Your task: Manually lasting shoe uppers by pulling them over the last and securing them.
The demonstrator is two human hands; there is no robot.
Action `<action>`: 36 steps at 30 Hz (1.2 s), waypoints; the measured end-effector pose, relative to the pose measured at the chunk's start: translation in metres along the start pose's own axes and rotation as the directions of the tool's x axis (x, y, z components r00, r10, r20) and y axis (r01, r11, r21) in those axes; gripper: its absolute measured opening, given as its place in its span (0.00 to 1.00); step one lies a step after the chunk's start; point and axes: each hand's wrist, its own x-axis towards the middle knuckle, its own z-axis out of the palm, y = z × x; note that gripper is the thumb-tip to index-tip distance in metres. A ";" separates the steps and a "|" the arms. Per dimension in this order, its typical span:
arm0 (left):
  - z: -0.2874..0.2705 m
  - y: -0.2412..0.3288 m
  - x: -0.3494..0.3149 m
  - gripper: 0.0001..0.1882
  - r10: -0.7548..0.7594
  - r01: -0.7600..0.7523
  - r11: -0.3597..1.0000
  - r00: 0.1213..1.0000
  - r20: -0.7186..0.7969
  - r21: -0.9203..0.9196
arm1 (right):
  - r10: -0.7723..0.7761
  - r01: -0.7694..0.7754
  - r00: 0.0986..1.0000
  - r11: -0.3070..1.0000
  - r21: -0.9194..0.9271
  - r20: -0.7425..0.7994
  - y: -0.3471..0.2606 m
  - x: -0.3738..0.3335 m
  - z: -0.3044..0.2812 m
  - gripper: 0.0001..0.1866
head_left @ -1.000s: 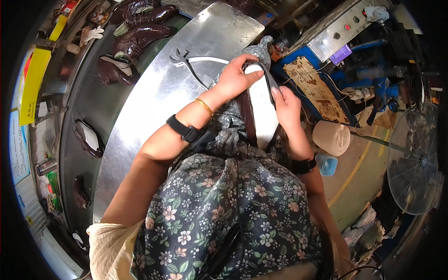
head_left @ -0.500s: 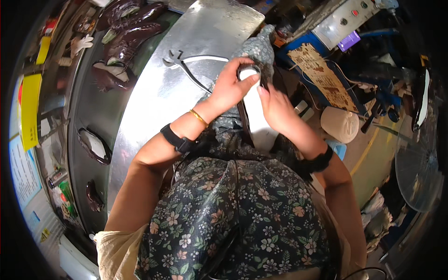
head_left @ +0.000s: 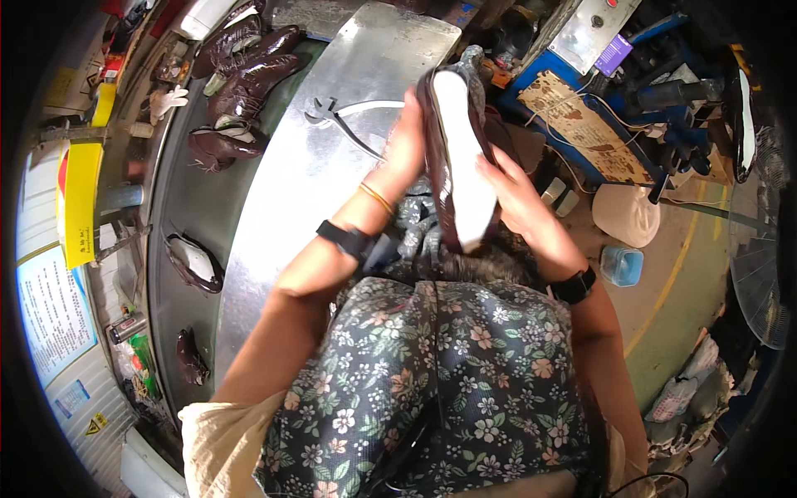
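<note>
Between my hands is a dark burgundy glossy shoe upper on a last (head_left: pixel 469 158), its white bottom turned up and its length running toward me. My left hand (head_left: pixel 405 141) presses along its left side near the far end, fingers mostly hidden behind it. On the right side my right hand (head_left: pixel 516 189) grips it, fingertips at the edge of the white bottom. A pair of pincers (head_left: pixel 359 141) with long curved handles rests on the shiny metal table (head_left: pixel 286 178) left of my left hand. Grey floral cloth (head_left: pixel 419 220) lies beneath the shoe.
Left of the table, a dark conveyor belt (head_left: pixel 187 311) carries several glossy burgundy shoe uppers (head_left: pixel 249 83). To the right are a blue machine (head_left: pixel 585 124), a cream plastic jug (head_left: pixel 627 214) and a blue container (head_left: pixel 621 266) on the floor. A round fan guard (head_left: pixel 760 282) stands farther right.
The shoe has come up closer, showing its white bottom in full. My left hand has moved from its far end to its left side; the right hand has shifted slightly down and right.
</note>
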 end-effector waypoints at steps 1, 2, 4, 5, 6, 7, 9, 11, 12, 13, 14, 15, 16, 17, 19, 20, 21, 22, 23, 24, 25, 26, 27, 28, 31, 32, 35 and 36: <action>-0.008 -0.005 0.000 0.28 -0.067 0.303 0.711 0.928 0.367 -0.635 | -0.006 0.004 0.999 1.000 -0.025 -0.044 0.002 0.009 0.007 0.24; -0.013 -0.013 0.002 0.26 0.166 0.636 0.033 0.758 0.631 -0.771 | 0.018 -0.028 0.998 0.986 -0.162 -0.064 0.004 0.017 0.014 0.25; -0.011 -0.033 0.006 0.25 0.556 0.795 -0.456 0.605 0.570 -0.400 | -0.055 0.028 0.997 0.904 -0.427 -0.050 0.008 0.032 0.027 0.31; -0.003 -0.043 0.010 0.24 0.517 0.780 -0.357 0.623 0.588 -0.513 | -0.063 0.003 0.995 0.807 -0.591 -0.082 0.009 0.038 0.033 0.34; 0.007 -0.054 0.012 0.25 0.439 0.692 -0.358 0.717 0.542 -0.626 | -0.144 0.093 0.989 0.782 -0.616 -0.033 0.010 0.040 0.037 0.38; 0.014 -0.063 0.010 0.26 0.282 0.568 -0.370 0.822 0.494 -0.735 | -0.136 0.026 0.984 0.758 -0.652 -0.119 0.011 0.042 0.041 0.34; 0.024 -0.073 -0.004 0.25 0.477 0.432 -0.493 0.860 0.180 -0.756 | -0.156 0.141 0.988 0.903 -0.407 -0.005 0.014 0.038 0.045 0.28; 0.003 -0.071 -0.030 0.35 0.533 0.576 -0.812 0.799 0.279 -0.097 | -0.130 0.108 0.987 0.974 -0.197 -0.099 0.020 0.031 0.048 0.24; -0.017 -0.065 -0.040 0.37 0.445 0.535 -0.831 0.803 0.397 -0.152 | -0.113 0.080 0.986 0.964 -0.252 -0.120 0.022 0.028 0.048 0.25; -0.035 -0.055 -0.050 0.38 0.502 0.621 -0.764 0.743 0.443 -0.176 | -0.161 0.133 0.984 0.952 -0.276 -0.081 0.024 0.023 0.049 0.27; -0.050 -0.044 -0.056 0.37 0.483 0.625 -0.761 0.724 0.492 -0.172 | -0.275 0.246 0.960 0.917 -0.313 -0.052 0.023 0.020 0.049 0.27; -0.060 -0.032 -0.057 0.36 0.292 0.440 -0.892 0.736 0.611 -0.104 | -0.251 0.204 0.965 0.906 -0.371 -0.083 0.022 0.016 0.048 0.28; -0.064 -0.022 -0.057 0.37 0.339 0.400 -0.916 0.721 0.604 0.036 | -0.270 0.253 0.963 0.917 -0.308 -0.010 0.016 0.014 0.046 0.31; -0.061 -0.016 -0.054 0.38 0.272 0.251 -0.960 0.743 0.611 0.122 | -0.207 0.212 0.977 0.957 -0.196 0.045 0.009 0.010 0.042 0.35; -0.032 -0.015 -0.053 0.38 0.706 0.303 -0.484 0.689 0.162 0.821 | -0.020 0.058 0.980 0.980 -0.189 0.197 -0.016 0.003 0.031 0.38; -0.015 -0.023 -0.055 0.41 0.700 0.149 -0.425 0.679 0.220 0.893 | -0.018 0.090 0.946 0.974 -0.208 0.324 -0.029 -0.001 0.025 0.40; 0.008 -0.033 -0.056 0.37 0.710 0.117 -0.523 0.607 0.356 0.844 | -0.022 0.161 0.899 0.945 -0.283 0.438 -0.044 -0.003 0.018 0.42; 0.033 -0.045 -0.057 0.34 0.490 0.081 -0.790 0.679 0.547 0.607 | 0.076 0.125 0.915 0.880 -0.458 0.396 -0.058 -0.007 0.012 0.42; 0.049 -0.059 -0.060 0.32 0.232 0.092 -0.964 0.750 0.619 0.250 | 0.127 0.178 0.882 0.804 -0.568 0.455 -0.067 -0.009 0.008 0.42; 0.056 -0.068 -0.056 0.31 0.227 0.089 -0.946 0.867 0.444 0.310 | 0.187 0.166 0.867 0.766 -0.622 0.462 -0.072 -0.011 0.004 0.41; 0.058 -0.074 -0.051 0.31 0.224 0.109 -0.924 0.931 0.287 0.368 | 0.176 0.151 0.872 0.791 -0.592 0.457 -0.071 -0.013 0.002 0.36; 0.052 -0.078 -0.050 0.31 0.222 0.176 -0.852 0.975 0.035 0.493 | 0.206 0.084 0.881 0.816 -0.572 0.425 -0.066 -0.016 -0.001 0.33; 0.043 -0.076 -0.041 0.33 0.424 0.491 -0.704 0.870 -0.251 0.513 | 0.212 0.028 0.896 0.849 -0.528 0.389 -0.057 -0.018 -0.004 0.30; 0.025 -0.071 -0.034 0.32 0.285 0.445 -0.822 0.862 -0.419 0.356 | 0.256 -0.109 0.949 0.816 -0.568 0.186 -0.044 -0.021 -0.006 0.21; -0.025 -0.045 -0.031 0.30 0.335 0.400 -0.917 0.761 -0.555 -0.006 | -0.290 0.300 0.936 0.365 -0.881 0.199 -0.015 -0.030 -0.017 0.08; -0.034 -0.036 -0.029 0.32 0.370 0.474 -0.879 0.748 -0.552 0.053 | -0.336 0.267 0.930 0.339 -0.902 0.149 -0.014 -0.031 -0.020 0.07; -0.050 -0.026 -0.029 0.35 0.375 0.568 -0.790 0.744 -0.552 0.229 | -0.132 0.137 0.987 0.356 -0.924 0.095 -0.038 -0.009 -0.015 0.08; -0.050 -0.027 -0.027 0.36 0.411 0.607 -0.743 0.747 -0.523 0.282 | 0.091 -0.046 0.996 0.426 -0.903 -0.008 -0.052 0.008 -0.006 0.09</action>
